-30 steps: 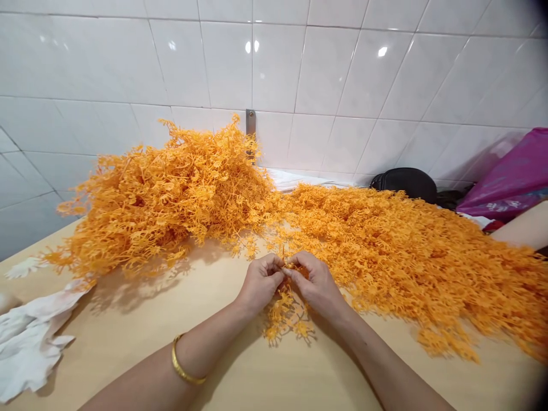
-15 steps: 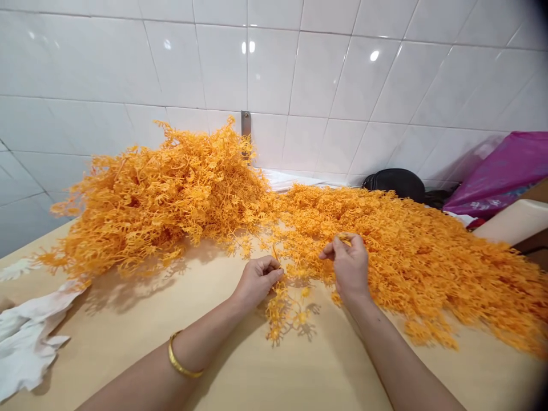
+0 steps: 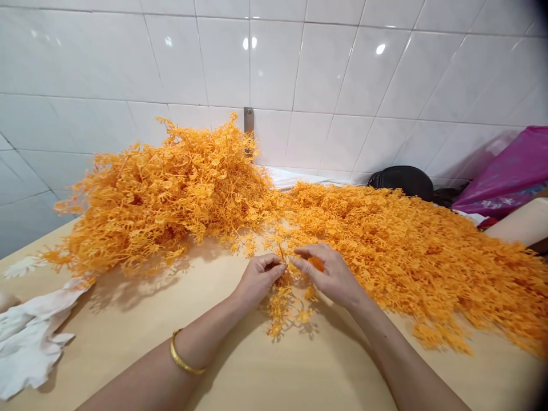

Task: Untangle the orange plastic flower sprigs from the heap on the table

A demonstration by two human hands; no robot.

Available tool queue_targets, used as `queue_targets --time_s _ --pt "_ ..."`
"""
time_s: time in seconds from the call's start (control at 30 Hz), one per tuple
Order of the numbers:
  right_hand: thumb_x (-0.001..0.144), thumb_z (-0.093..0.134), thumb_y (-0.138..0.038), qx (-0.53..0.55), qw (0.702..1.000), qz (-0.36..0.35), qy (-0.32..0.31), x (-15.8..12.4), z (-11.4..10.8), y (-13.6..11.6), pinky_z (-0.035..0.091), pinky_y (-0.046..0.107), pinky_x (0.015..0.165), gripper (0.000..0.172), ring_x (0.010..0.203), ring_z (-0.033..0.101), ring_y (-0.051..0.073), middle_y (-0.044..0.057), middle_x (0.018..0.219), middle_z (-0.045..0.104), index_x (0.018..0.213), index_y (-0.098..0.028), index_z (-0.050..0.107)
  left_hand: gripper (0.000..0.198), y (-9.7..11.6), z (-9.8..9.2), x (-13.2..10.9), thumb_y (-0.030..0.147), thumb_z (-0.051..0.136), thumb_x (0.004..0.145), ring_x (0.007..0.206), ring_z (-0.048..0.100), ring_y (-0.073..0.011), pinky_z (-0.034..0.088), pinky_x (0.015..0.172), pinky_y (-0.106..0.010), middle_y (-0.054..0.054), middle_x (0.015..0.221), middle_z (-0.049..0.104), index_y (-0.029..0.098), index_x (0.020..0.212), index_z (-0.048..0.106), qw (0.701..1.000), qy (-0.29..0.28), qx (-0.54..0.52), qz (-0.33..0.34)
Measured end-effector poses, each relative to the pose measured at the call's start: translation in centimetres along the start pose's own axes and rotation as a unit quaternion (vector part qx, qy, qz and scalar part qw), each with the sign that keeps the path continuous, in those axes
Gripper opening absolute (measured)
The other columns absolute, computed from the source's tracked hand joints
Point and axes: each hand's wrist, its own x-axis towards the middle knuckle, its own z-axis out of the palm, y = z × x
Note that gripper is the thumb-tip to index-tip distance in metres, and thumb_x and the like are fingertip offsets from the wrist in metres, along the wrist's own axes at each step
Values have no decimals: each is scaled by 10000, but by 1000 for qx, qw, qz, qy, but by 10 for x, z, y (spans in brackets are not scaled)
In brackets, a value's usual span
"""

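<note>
Orange sprig — pinched by left hand; right hand beside, fingers parted. Apparently mid-handling — next calls for right-hand pinch.

Covered, cropped and unclear parts
Fingertips of the bare left hand cover the pinched part of a thin, branching orange sprig. The bare right hand hides its lower fingers, so whether it grips the blurred orange patch cannot be told. The tall, tangled orange heap hides a flat grey metal strip's lower end; the low, broad orange heap covers a rounded black case's base. The right edge crops a glossy purple bag; the left, a crumpled white cloth; the bottom, 2 forearms.
</note>
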Motion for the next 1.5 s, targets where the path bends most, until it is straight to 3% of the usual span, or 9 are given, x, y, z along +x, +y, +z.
queue_targets --time_s 0.1,0.23,0.47,0.63,0.77,0.93,1.1,1.3,1.5 --pt "748 505 -302 -34 999 -12 -38 -2 4 -2 376 350 757 193 816 532 202 54 840 625 864 -206 625 217 1 0 1 328 532 692 453 382 -59 284 443 -187 34 494 440 132 604 507 1000 17 -7 10" --pt "738 485 -186 25 1000 -4 -1 -1 5 1 385 317 778 152 865 529 181 49 892 607 842 -193 595 233 5 3 -1 343 533 691 468 378 -60 287 466 -195 32 510 442 133 598 496 1000 8 3 14" --pt "723 511 -211 105 994 30 -1 0 4 0 378 306 813 214 918 527 181 50 953 600 919 -187 592 196 1 4 -1 298 598 643 472 363 -55 279 475 -198 46 515 429 134 641 492 999 -22 -34 1" --pt "748 484 -301 143 987 78 -1 0 6 -3 416 254 603 185 637 543 143 24 679 595 782 -163 602 181 0 4 -1 281 615 631 473 349 -52 264 467 -193 60 509 401 142 685 512 999 10 -14 35" --pt "791 416 -342 138 987 81 10 1 6 -3 388 231 522 252 499 472 108 -10 529 512 668 -173 557 194 2 4 -1 320 590 655 470 360 -56 267 459 -198 40 515 436 130 665 551 1000 -6 -11 16" --pt "813 379 -359 91 990 47 95 2 2 -1 382 244 592 270 606 498 127 12 640 555 688 -182 539 230 6 1 -1 357 559 685 410 320 -43 244 428 -183 55 444 400 137 628 525 997 31 -67 -19" --pt "796 414 -349 78 993 44 72 0 4 -2 394 268 630 231 675 530 156 26 700 585 735 -177 557 200 8 -1 0 327 590 662 445 404 -41 288 460 -171 26 527 493 136 656 535 985 34 -155 -66" --pt "768 476 -319 73 995 45 50 -1 8 -1 379 312 796 259 914 519 186 66 979 583 974 -185 556 184 4 -5 1 304 569 695 424 372 -43 275 450 -176 43 447 426 134 633 533 989 -7 -143 -23" --pt "780 443 -266 52 998 19 26 -1 12 -1 377 272 655 133 700 503 150 12 713 552 720 -184 528 217 8 1 -3 350 585 675 395 347 -42 269 413 -177 69 457 401 155 727 506 996 0 -88 -11"
